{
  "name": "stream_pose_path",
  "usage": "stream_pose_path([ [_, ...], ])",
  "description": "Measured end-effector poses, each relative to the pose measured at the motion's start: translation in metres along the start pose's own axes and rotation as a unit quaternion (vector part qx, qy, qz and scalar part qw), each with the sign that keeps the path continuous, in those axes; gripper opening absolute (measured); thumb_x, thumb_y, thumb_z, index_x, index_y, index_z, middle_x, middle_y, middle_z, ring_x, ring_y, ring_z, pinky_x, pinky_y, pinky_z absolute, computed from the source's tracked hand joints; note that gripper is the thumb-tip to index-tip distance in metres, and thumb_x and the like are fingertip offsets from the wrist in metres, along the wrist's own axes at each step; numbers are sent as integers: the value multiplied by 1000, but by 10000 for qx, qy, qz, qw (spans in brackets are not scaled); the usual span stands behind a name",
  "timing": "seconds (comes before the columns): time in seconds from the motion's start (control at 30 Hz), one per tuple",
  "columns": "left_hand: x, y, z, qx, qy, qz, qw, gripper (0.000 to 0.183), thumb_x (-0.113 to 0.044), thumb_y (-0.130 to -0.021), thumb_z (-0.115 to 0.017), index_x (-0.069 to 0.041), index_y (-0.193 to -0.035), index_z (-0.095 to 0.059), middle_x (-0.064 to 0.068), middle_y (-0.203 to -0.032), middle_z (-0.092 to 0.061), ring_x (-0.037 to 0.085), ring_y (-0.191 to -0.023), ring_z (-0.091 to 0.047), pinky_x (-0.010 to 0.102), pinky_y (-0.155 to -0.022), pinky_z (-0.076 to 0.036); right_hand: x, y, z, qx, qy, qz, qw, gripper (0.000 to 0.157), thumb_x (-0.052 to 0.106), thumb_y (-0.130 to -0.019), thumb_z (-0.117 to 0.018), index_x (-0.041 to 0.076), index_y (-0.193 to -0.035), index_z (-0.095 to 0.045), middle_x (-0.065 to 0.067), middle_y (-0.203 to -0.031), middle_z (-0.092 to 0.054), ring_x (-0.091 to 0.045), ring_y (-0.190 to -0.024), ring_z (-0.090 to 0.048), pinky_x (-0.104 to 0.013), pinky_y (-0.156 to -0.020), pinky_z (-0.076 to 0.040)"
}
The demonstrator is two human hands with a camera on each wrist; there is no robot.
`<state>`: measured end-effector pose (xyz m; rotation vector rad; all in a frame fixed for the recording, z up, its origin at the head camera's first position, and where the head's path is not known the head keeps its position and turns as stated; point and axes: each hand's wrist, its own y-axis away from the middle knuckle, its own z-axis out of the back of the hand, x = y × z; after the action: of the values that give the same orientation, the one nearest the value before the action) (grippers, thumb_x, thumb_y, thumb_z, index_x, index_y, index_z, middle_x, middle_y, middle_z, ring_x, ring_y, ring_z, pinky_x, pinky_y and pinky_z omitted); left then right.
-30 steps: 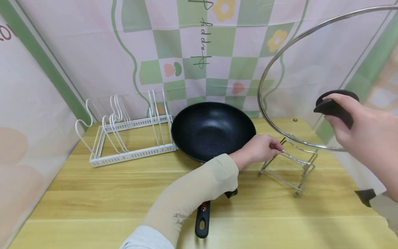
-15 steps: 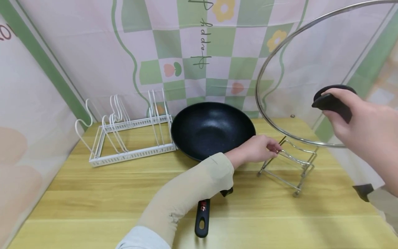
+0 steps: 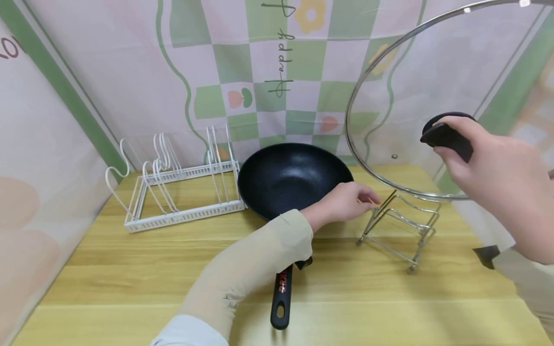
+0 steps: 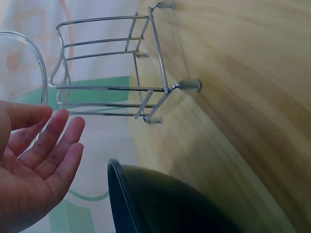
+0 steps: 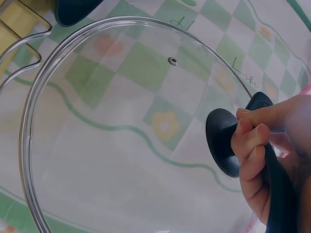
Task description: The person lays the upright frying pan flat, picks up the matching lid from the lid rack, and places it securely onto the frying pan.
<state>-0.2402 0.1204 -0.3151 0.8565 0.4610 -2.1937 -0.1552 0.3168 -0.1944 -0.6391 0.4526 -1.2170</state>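
Observation:
My right hand (image 3: 502, 158) grips the black knob (image 3: 447, 139) of a large glass pot lid (image 3: 398, 110). The lid stands tilted up in the air, its steel rim just above a small silver wire lid rack (image 3: 389, 250). In the right wrist view, fingers curl round the knob of the lid (image 5: 121, 121). My left hand (image 3: 344, 202) is at the rack's left side, in front of the wok's right rim. The left wrist view shows the left hand (image 4: 39, 165) with relaxed fingers holding nothing, its fingertips close to the rack's wires (image 4: 112, 89).
A black wok (image 3: 294, 178) sits mid-table, its handle (image 3: 280, 307) pointing toward me beneath my left forearm. At the back left stands a white dish rack (image 3: 186, 216) with upright wire dividers. A patterned curtain (image 3: 268, 62) hangs behind the wooden table (image 3: 151, 278).
My left hand has let go of the wire rack and drawn back to the left. The lid in my right hand has shifted left and slightly up. Rack and wok stay put.

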Motion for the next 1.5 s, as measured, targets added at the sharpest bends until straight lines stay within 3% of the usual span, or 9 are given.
stream_pose_path([
  [0.23,3,6,16,-369,229,-112,9990,18,-17,-105,-62,-15,-116,-75,-10,-97,-71,-1,-81,-60,15,-71,-47,2,-5,0,39,-106,-75,9999,40,11,-92,-72,8,-130,-60,-38,-81,-63,-54,-49,-48,-55,-42,-30],
  [0.57,4,18,42,-659,87,-209,9976,18,-18,-105,-62,-13,-116,-75,-6,-104,-73,3,-93,-62,15,-81,-46,3,-11,-4,235,-202,-148,9994,42,12,-93,-72,7,-132,-59,-38,-82,-64,-53,-52,-50,-59,-47,-34],
  [0.83,15,29,60,-1146,582,99,9917,16,-17,-102,-66,-9,-112,-76,-3,-98,-72,7,-87,-64,20,-75,-48,4,-11,-3,482,-280,-261,9981,41,12,-94,-71,9,-133,-58,-38,-87,-64,-51,-52,-52,-55,-45,-35],
  [1.0,24,37,73,-1393,1010,393,9843,13,-15,-102,-66,-10,-111,-74,1,-98,-72,14,-85,-68,24,-70,-52,7,-13,-1,563,-404,-343,9970,42,14,-95,-71,9,-134,-58,-38,-89,-64,-48,-52,-53,-47,-44,-35],
  [1.1,31,42,81,-1509,1099,509,9811,16,-17,-102,-66,-9,-115,-73,0,-99,-72,17,-90,-69,25,-73,-53,10,-14,0,621,-498,-431,9959,42,16,-95,-71,11,-135,-59,-37,-88,-64,-47,-53,-53,-42,-44,-33],
  [1.23,39,45,88,-1734,1538,465,9716,20,-18,-102,-67,-6,-118,-71,5,-105,-74,20,-94,-71,27,-83,-54,13,-16,0,743,-539,-533,9944,41,20,-97,-69,14,-136,-58,-37,-88,-63,-45,-54,-54,-39,-43,-32],
  [1.37,43,47,89,-2000,2033,340,9579,21,-15,-101,-68,-4,-119,-70,8,-108,-74,20,-94,-72,27,-84,-55,16,-17,-2,865,-571,-578,9929,42,22,-97,-68,15,-137,-57,-36,-91,-64,-45,-57,-54,-39,-44,-33],
  [1.5,44,48,87,-2588,2264,127,9389,22,-11,-99,-70,-2,-119,-70,9,-104,-74,18,-92,-72,25,-81,-56,20,-21,-5,931,-659,-607,9916,43,22,-98,-68,14,-138,-57,-36,-95,-64,-47,-62,-56,-41,-48,-35],
])
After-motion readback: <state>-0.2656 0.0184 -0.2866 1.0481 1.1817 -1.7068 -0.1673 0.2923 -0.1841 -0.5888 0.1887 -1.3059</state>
